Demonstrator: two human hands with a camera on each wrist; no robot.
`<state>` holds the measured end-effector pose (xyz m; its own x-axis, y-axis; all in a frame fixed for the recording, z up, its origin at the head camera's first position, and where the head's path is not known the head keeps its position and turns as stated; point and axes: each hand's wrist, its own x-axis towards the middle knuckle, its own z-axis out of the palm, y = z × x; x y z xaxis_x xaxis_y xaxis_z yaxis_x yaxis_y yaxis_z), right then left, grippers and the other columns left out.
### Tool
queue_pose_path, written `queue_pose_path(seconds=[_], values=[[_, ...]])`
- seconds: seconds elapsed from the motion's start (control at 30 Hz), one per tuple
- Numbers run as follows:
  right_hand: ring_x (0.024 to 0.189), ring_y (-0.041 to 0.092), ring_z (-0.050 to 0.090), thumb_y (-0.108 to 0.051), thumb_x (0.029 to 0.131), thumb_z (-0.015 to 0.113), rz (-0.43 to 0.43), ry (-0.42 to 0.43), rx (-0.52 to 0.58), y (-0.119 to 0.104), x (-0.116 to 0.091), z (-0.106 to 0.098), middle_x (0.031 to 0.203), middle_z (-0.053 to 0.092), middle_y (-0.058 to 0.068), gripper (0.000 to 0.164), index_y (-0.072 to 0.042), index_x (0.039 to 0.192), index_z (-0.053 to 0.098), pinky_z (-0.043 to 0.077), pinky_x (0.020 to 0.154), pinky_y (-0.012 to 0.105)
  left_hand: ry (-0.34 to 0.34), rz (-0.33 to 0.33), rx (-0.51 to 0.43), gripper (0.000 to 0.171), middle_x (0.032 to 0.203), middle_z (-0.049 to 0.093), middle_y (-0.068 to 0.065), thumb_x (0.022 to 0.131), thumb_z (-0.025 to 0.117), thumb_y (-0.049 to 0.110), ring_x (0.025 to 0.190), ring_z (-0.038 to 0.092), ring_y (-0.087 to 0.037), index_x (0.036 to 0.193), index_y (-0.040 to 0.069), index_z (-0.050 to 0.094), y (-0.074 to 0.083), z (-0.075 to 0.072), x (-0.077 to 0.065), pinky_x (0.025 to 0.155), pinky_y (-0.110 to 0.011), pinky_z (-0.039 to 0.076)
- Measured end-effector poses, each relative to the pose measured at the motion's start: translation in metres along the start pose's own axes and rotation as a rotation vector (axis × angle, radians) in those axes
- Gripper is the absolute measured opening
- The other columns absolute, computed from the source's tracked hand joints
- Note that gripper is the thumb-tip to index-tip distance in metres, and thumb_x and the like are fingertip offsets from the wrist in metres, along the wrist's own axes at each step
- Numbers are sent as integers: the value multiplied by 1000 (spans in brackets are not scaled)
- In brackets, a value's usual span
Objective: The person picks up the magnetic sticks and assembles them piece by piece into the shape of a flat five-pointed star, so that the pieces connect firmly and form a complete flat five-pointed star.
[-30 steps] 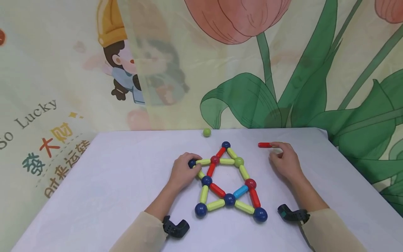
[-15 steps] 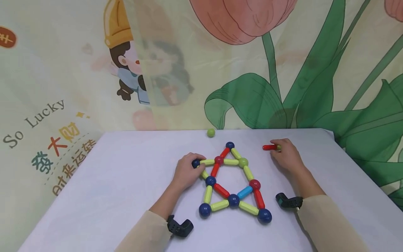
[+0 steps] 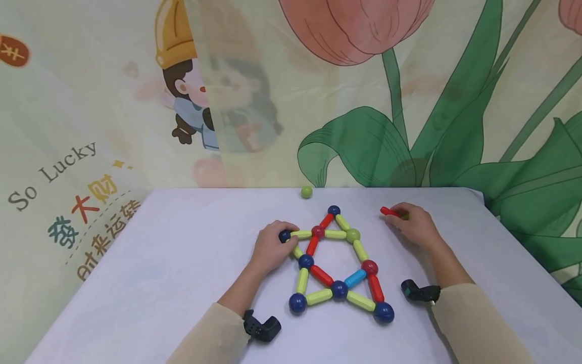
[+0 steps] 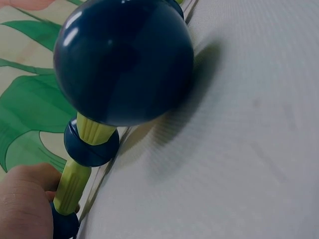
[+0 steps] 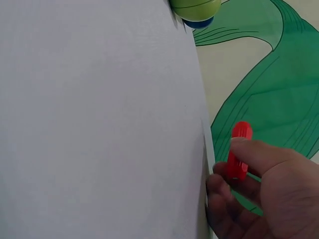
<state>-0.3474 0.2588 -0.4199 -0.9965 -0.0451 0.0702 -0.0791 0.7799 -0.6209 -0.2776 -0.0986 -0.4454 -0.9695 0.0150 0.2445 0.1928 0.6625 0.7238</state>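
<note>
A flat frame of magnetic sticks and balls lies on the white table; its sticks are yellow-green, red and blue. My left hand holds a dark blue ball at the frame's left corner; in the left wrist view, a thumb lies by that ball and a yellow-green stick. To the right of the frame, my right hand pinches a red magnetic stick between thumb and fingers, clearly seen in the right wrist view as a short red stick. A small yellow-green patch shows between the right fingers; its kind is unclear.
A loose green ball sits at the table's back edge. Nearest me are two dark blue corner balls of the frame. A printed cloth hangs behind the white table.
The red stick has turned slightly in my right hand, its outer end now pointing up and away. My left hand stays at the corner ball. The whole head view has shifted a little.
</note>
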Motion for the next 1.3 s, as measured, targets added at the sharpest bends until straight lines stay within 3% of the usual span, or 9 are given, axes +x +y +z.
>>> queue_pose_path(seconds=[0.1, 0.23, 0.87, 1.3], values=[[93, 31, 64, -26, 101, 65, 2, -13, 42, -1, -5, -4, 125, 60, 28, 46, 2, 136, 56, 59, 72, 30, 0, 0, 2, 24, 117, 72, -5, 94, 67, 21, 113, 64, -26, 116, 16, 76, 1, 1, 0, 102, -46, 53], [89, 26, 65, -26, 101, 65, 2, -41, 83, -4, -10, -6, 125, 60, 28, 46, 2, 137, 55, 57, 70, 25, 2, 1, -4, 24, 116, 72, -6, 93, 67, 21, 112, 64, -27, 115, 16, 76, 1, 1, 0, 101, -47, 53], [93, 24, 61, -23, 95, 73, -100, -179, 72, -21, -32, 7, 116, 66, 19, 36, -2, 123, 67, 56, 72, 30, 9, -24, -10, 20, 114, 72, -4, 94, 67, 22, 111, 63, -25, 111, 18, 77, 0, 1, -1, 101, -48, 54], [92, 24, 58, -23, 92, 75, -127, -210, 31, -25, -34, 14, 107, 69, 12, 29, -5, 114, 71, 54, 71, 30, 3, -17, -9, 20, 115, 72, -4, 94, 67, 21, 111, 63, -24, 111, 19, 77, 1, 0, -1, 100, -47, 54]])
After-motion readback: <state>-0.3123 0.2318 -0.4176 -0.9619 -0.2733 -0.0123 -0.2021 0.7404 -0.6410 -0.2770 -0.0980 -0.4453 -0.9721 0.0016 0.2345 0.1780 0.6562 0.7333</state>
